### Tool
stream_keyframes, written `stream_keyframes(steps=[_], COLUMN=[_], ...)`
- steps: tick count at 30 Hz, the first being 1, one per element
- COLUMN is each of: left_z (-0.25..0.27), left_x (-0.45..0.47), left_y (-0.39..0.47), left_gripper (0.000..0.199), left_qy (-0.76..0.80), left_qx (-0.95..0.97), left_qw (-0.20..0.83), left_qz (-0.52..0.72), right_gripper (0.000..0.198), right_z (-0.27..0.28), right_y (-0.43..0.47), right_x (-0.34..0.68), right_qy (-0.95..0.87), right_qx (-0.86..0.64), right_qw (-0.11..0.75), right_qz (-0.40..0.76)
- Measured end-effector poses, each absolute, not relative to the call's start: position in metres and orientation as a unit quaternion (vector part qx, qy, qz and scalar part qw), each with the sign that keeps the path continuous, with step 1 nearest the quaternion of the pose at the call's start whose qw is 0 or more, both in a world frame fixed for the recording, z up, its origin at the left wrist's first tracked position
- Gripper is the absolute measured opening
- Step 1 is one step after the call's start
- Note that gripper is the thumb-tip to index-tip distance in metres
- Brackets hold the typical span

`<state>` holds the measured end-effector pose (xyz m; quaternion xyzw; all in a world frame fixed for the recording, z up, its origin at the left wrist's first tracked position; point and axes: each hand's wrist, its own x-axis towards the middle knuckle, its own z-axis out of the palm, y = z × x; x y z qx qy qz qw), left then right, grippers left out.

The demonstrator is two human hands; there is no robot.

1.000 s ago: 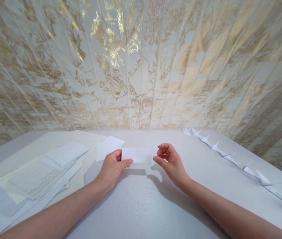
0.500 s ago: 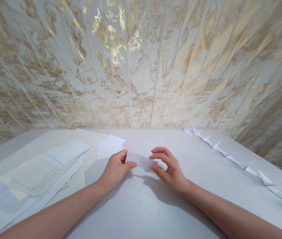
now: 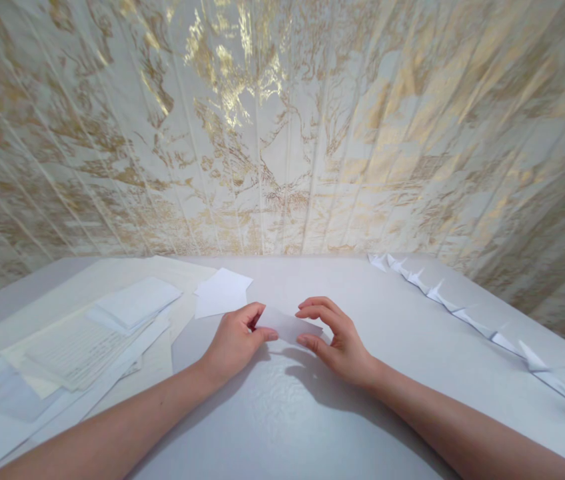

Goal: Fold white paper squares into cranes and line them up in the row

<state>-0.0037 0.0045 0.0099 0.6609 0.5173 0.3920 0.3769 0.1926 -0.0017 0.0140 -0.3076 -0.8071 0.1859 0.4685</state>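
A small piece of white paper (image 3: 286,325) is held up above the table, between my two hands. My left hand (image 3: 236,339) pinches its left end between thumb and fingers. At the other end, my right hand (image 3: 335,339) has its thumb and curled fingers apart around the paper's edge. The thumb tip is at the paper's lower right; whether it touches cannot be made out. Just behind my left hand lie some loose white paper pieces (image 3: 222,292), overlapping on the table.
On the left, large pale sheets (image 3: 157,270) lie under printed pages (image 3: 77,350) and a folded white paper (image 3: 137,301). Several white folded paper figures, like cranes (image 3: 532,358), stand in a row along the right. A gold-patterned curtain (image 3: 262,147) hangs behind the white table (image 3: 282,427).
My left hand has shifted slightly right, and the paper with it, so its right end sits deeper between my right thumb and fingers. My right hand has barely moved.
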Motion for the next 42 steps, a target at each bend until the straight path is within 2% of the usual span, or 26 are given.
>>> stream_keyframes(steps=[13, 22, 26, 28, 29, 32, 34, 35, 37, 42], left_z=[0.010, 0.011, 0.010, 0.009, 0.009, 0.009, 0.010, 0.011, 0.012, 0.012], left_x=[-0.005, -0.003, -0.004, -0.005, -0.006, -0.009, -0.010, -0.010, -0.009, -0.008], left_y=[0.013, 0.010, 0.010, 0.010, 0.009, 0.006, 0.002, -0.001, -0.004, -0.005], left_gripper=[0.021, 0.019, 0.018, 0.021, 0.028, 0.048, 0.043, 0.036, 0.025, 0.016], left_qy=[0.487, 0.479, 0.477, 0.482, 0.485, 0.440, 0.368, 0.341, 0.323, 0.317], left_qx=[0.529, 0.530, 0.570, 0.613, 0.640, 0.747, 0.812, 0.833, 0.854, 0.871], left_qw=[0.485, 0.501, 0.493, 0.445, 0.389, 0.130, -0.012, -0.051, -0.080, -0.031], left_qz=[0.497, 0.488, 0.452, 0.442, 0.450, 0.481, 0.454, 0.432, 0.399, 0.373], right_gripper=[0.022, 0.024, 0.027, 0.032, 0.034, 0.039, 0.043, 0.045, 0.049, 0.053], right_z=[0.004, 0.003, 0.011, 0.014, 0.015, 0.015, 0.013, 0.012, 0.012, 0.018], right_y=[0.006, 0.007, 0.003, 0.000, -0.001, -0.005, -0.007, -0.008, -0.010, -0.016], right_x=[0.197, 0.195, 0.196, 0.196, 0.195, 0.194, 0.192, 0.192, 0.191, 0.190], right_qy=[-0.734, -0.748, -0.796, -0.825, -0.836, -0.853, -0.861, -0.866, -0.878, -0.905], right_qx=[-0.368, -0.361, -0.309, -0.280, -0.273, -0.283, -0.294, -0.295, -0.293, -0.302], right_qw=[0.528, 0.512, 0.466, 0.426, 0.409, 0.387, 0.375, 0.368, 0.349, 0.283], right_qz=[0.218, 0.218, 0.234, 0.245, 0.244, 0.208, 0.178, 0.166, 0.149, 0.099])
